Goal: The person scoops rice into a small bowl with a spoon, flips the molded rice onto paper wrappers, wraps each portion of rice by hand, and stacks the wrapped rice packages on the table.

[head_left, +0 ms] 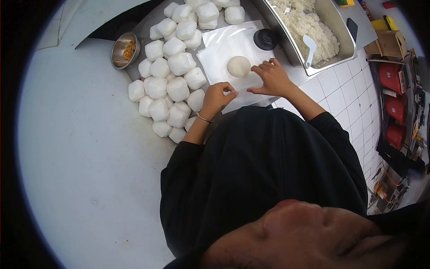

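A round, flat cake of white rice (239, 67) lies on a stack of white paper sheets (215, 60). My left hand (218, 97) is at the lower left of the rice, its fingers curled and thumb and forefinger pinched at the edge of the paper. On the right, my right hand (272, 80) has thumb and fingers apart over the sheets, a fingertip close beside the rice cake. A black round press with a knob (265, 39) stands at the upper right corner of the paper.
Many white paper-wrapped parcels (181, 63) are piled left of the sheets. Beyond them is a metal bowl (117, 54) with orange-brown filling. At upper right, a deep metal tray (342, 57) holds cooked rice (329, 40) and a pale blue paddle (309, 48).
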### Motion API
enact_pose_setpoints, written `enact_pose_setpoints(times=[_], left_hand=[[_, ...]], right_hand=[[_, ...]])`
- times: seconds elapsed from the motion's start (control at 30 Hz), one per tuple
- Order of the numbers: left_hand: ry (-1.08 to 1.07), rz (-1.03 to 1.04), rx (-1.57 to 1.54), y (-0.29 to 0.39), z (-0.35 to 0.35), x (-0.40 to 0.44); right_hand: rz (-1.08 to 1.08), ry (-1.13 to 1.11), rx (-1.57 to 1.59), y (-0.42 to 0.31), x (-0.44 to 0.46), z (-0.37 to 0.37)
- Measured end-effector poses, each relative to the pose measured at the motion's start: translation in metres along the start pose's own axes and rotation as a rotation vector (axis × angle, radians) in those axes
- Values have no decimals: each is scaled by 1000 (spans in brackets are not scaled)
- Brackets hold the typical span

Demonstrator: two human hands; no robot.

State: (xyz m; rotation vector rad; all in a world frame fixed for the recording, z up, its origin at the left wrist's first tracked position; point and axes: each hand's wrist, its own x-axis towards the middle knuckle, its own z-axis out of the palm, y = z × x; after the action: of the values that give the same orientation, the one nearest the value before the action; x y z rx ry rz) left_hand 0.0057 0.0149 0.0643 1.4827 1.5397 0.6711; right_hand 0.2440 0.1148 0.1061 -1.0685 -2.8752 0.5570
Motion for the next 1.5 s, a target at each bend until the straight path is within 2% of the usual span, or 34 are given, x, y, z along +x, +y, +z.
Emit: enact_pose_setpoints(times=[0.07,0.17,0.3,0.37,0.43,0.47,0.57,0.67,0.87,0.97,1.07,1.17,1.2,1.3,1.4,1.5], left_hand=[[-18,80,68,7,-3,0],[-39,65,61,19,-5,-3],[-25,292,241,-3,-1,-6],[4,377,354,-13,3,-14],[143,340,335,-15,17,-22],[209,325,327,-19,23,-24],[236,434,500,-53,40,-27],[203,495,547,-75,44,-32],[90,468,518,-70,31,-46],[54,400,306,-65,21,-47],[313,336,56,-60,19,-36],[410,-113,-165,-57,25,-22],[448,-92,-114,-50,25,-17],[534,-73,29,-39,25,-5],[555,-126,145,-42,28,0],[546,-158,226,-36,28,4]], right_hand=[[-137,175,-39,-9,1,7],[-166,125,-125,-15,1,28],[-63,166,-269,14,-13,46],[-72,183,-205,29,-24,40],[-111,207,-153,46,-31,42],[-66,109,-197,52,-37,44],[-95,117,-209,63,-43,49],[-151,146,-190,76,-49,58],[-230,47,-78,73,-74,59],[-129,0,157,70,-77,50],[3,125,507,75,-66,42],[356,192,1085,85,-50,64],[408,193,1144,86,-45,67],[544,256,1225,84,-30,83],[487,352,1030,89,-21,107],[577,297,732,85,-16,105]])
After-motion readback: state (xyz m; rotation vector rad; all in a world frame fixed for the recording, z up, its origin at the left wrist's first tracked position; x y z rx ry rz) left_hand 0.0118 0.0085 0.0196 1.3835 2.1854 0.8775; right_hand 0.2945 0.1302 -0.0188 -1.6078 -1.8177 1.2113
